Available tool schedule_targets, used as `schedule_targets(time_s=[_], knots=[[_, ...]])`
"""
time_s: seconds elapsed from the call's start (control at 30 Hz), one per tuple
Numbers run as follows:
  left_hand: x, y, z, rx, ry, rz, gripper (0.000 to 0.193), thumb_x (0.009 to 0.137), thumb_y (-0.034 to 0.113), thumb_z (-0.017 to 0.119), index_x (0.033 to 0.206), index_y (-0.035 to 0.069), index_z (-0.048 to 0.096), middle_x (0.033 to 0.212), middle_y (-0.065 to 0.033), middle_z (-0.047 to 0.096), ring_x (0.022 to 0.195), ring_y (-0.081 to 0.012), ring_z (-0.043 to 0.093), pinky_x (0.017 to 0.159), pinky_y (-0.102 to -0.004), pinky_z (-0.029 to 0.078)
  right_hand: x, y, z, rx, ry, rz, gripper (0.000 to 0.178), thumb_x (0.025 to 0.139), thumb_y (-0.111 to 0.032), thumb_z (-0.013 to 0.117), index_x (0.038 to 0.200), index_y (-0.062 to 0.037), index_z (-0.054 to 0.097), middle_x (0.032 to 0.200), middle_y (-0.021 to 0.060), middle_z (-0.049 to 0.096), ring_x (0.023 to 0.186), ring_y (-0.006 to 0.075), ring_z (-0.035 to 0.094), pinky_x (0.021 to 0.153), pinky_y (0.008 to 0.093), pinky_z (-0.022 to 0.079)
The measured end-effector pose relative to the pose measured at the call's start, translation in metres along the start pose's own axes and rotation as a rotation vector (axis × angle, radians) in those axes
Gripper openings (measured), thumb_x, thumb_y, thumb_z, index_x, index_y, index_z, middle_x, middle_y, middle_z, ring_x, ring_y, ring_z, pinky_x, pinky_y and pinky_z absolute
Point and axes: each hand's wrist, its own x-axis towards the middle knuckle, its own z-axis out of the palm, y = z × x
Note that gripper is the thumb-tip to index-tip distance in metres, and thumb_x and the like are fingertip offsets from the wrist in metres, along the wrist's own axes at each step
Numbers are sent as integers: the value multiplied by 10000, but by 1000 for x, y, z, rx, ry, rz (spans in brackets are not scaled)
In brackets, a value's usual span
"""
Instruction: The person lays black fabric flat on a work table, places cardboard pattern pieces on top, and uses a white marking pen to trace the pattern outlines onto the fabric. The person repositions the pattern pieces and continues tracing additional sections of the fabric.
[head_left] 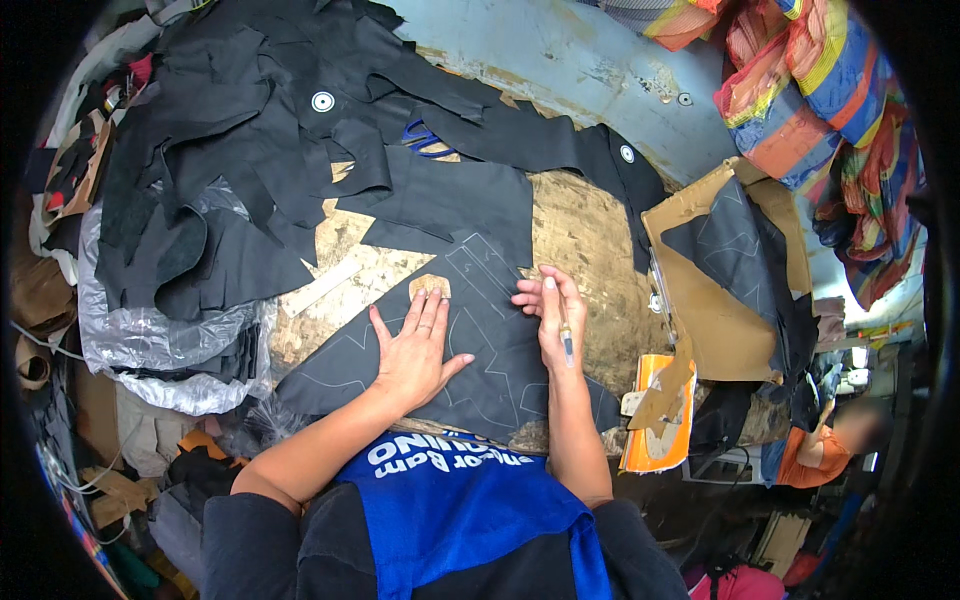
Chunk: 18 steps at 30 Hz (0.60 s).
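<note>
Head view: your black sheet [505, 335] lies along the near edge of the surface [585, 215], just in front of you. Several pale outlines are already drawn on it: a long narrow strip [485, 265] on the side toward the far edge, curved shapes to the right of your left hand [415, 355], and more lines toward the sheet's left corner. By the look of it, the marking is well along but perhaps not finished, as plain black remains between the shapes, and no line can be made out around the small tan card [429, 284]. None of the outlined shapes appears cut out; the sheet seems whole around them.

Your left hand is spread flat, palm down, its fingertips resting on the tan card and its thumb held out wide over the sheet. Your right hand [551, 332] is turned partly up, fingers loosely curled, with a pen [567, 345] lying along it toward the wrist; you are not pressing it to the sheet, and which end writes is too small to tell.

Blue-handled scissors [428, 139] lie among black scraps [230, 130] toward the far edge, out of both hands. An orange packet [655, 450] sits at the near right corner.
</note>
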Motion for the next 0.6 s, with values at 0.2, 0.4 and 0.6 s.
schedule_targets(time_s=[0.2,0.4,0.6], knots=[[-5,-3,5,20,24,2,826,840,604,466,1399,17,312,1493,-112,254,1398,-217,195,1011,-706,49,-9,8,3,444,-2,10,432,994,-401,346,1175,-17,427,896,142,629,746,202,644,645,284,500],[-4,-3,6,11,49,12,825,842,599,467,1397,9,311,1485,-122,271,1394,-222,209,1027,-685,45,-12,14,0,173,87,-23,249,927,-165,562,1103,-1,498,914,109,630,731,142,628,632,231,487],[-4,-4,4,-95,41,-4,717,875,471,487,1394,6,316,1474,-139,289,1383,-236,239,1039,-668,47,-17,24,14,44,60,-9,249,906,-106,581,1110,22,518,920,102,648,753,127,632,649,222,483]])
